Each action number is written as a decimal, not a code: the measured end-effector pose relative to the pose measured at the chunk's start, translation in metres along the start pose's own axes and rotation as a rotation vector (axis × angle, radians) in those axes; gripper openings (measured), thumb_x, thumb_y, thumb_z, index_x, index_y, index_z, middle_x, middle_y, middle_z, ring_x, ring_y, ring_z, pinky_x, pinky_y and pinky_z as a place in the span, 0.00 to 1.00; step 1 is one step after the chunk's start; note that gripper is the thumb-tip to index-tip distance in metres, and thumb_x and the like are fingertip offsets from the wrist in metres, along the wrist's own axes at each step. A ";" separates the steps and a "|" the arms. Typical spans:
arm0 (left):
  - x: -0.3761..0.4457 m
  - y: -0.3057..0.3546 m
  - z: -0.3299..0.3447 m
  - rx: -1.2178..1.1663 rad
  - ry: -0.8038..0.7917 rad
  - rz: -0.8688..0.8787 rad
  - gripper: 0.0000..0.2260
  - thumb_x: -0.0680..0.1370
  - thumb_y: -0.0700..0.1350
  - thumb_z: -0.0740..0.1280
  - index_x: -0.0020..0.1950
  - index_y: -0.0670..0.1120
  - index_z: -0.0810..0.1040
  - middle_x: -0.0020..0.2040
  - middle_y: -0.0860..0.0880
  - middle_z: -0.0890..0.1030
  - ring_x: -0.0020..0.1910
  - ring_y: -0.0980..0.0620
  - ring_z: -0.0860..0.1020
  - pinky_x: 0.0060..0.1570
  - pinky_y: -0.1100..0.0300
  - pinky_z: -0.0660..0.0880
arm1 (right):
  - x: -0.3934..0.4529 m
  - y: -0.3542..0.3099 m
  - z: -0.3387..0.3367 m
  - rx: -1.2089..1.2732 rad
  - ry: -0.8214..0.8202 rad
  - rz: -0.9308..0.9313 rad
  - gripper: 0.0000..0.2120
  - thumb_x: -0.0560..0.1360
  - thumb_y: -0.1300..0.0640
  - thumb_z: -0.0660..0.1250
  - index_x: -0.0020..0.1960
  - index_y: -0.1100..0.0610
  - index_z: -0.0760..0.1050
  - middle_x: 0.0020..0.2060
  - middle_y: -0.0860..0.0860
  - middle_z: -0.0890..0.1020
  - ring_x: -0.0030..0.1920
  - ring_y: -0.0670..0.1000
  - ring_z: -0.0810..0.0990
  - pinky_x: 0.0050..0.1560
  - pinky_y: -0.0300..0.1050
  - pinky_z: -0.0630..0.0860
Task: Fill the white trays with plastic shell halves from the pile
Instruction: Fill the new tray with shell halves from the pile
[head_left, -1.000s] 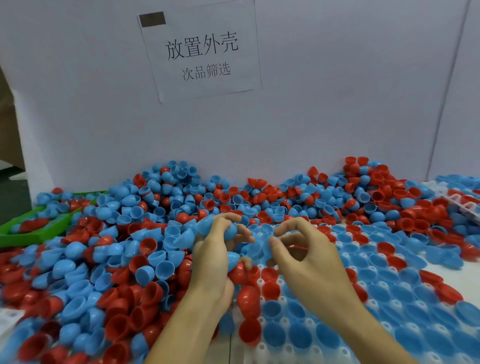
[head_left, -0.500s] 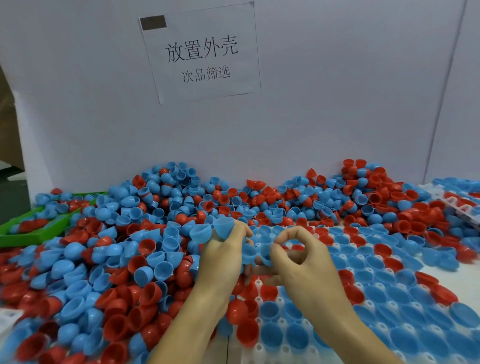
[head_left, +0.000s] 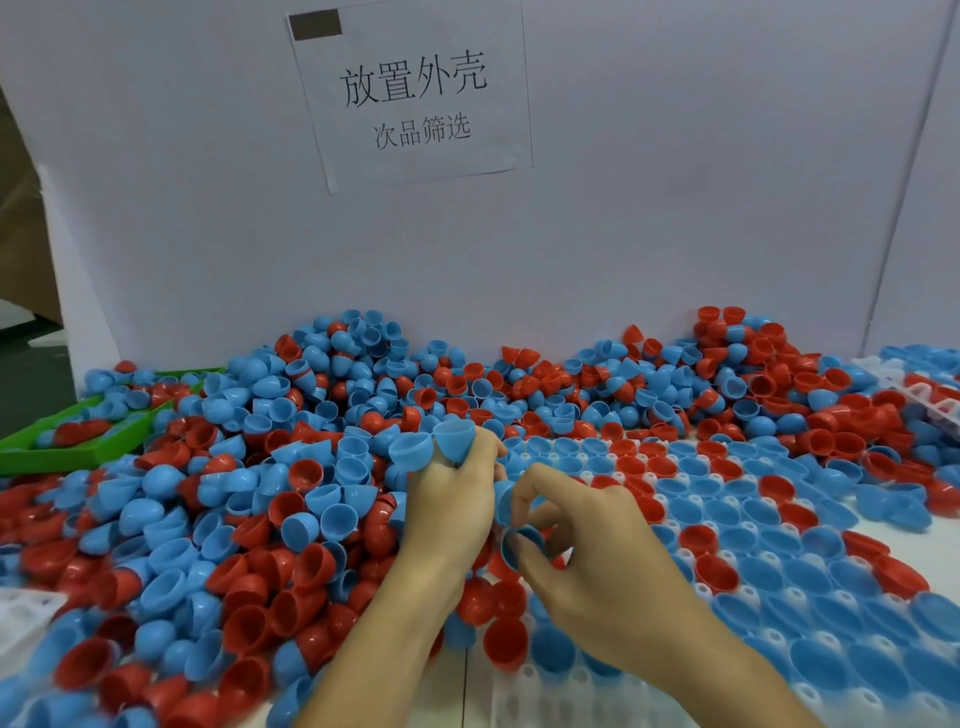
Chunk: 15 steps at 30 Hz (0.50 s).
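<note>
A blue shell half (head_left: 522, 543) sits pinched in the curled fingers (head_left: 540, 480) of the right hand (head_left: 597, 561), its rim tilted toward the camera, just above the near-left part of the white tray (head_left: 649, 512). The right forearm runs in from five o'clock, wrist bent, palm down. At nine o'clock and touching it, the left hand (head_left: 449, 499) stands back to the camera, forearm from six o'clock, fingers curled round several blue shell halves (head_left: 431, 441) that stick out at twelve o'clock. The tray's pockets hold blue and red halves. The pile (head_left: 249, 499) spreads from nine to two o'clock across the table (head_left: 878, 525); a green tray (head_left: 78, 449) lies at ten o'clock.
</note>
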<state>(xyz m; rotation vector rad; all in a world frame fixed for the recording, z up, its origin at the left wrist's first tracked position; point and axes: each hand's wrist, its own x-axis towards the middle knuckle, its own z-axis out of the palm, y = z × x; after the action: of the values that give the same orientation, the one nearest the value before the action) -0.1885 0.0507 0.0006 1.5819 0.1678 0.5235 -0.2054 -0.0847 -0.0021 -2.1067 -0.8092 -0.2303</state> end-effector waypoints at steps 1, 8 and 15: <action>0.000 0.000 0.000 0.000 0.000 -0.006 0.11 0.78 0.40 0.63 0.36 0.46 0.77 0.28 0.54 0.75 0.30 0.58 0.74 0.31 0.63 0.74 | 0.000 0.000 -0.001 -0.035 -0.033 -0.022 0.12 0.77 0.60 0.68 0.45 0.43 0.70 0.34 0.48 0.83 0.31 0.52 0.79 0.34 0.40 0.77; 0.001 0.003 -0.003 -0.021 0.000 -0.064 0.11 0.78 0.40 0.63 0.36 0.46 0.77 0.28 0.51 0.75 0.28 0.54 0.72 0.30 0.59 0.72 | 0.000 -0.004 -0.010 -0.150 -0.084 0.016 0.09 0.77 0.58 0.70 0.52 0.43 0.79 0.35 0.40 0.83 0.39 0.40 0.82 0.49 0.34 0.78; 0.005 0.006 -0.013 -0.153 0.034 -0.108 0.10 0.79 0.39 0.61 0.39 0.45 0.75 0.29 0.49 0.74 0.20 0.51 0.66 0.21 0.62 0.65 | -0.006 -0.017 -0.022 -0.173 -0.139 0.062 0.06 0.74 0.55 0.74 0.48 0.45 0.83 0.40 0.37 0.82 0.43 0.36 0.81 0.45 0.29 0.77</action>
<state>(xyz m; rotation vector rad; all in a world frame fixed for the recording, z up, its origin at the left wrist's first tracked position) -0.1906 0.0640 0.0079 1.4072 0.2324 0.4683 -0.2177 -0.0973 0.0205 -2.3272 -0.8289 -0.1259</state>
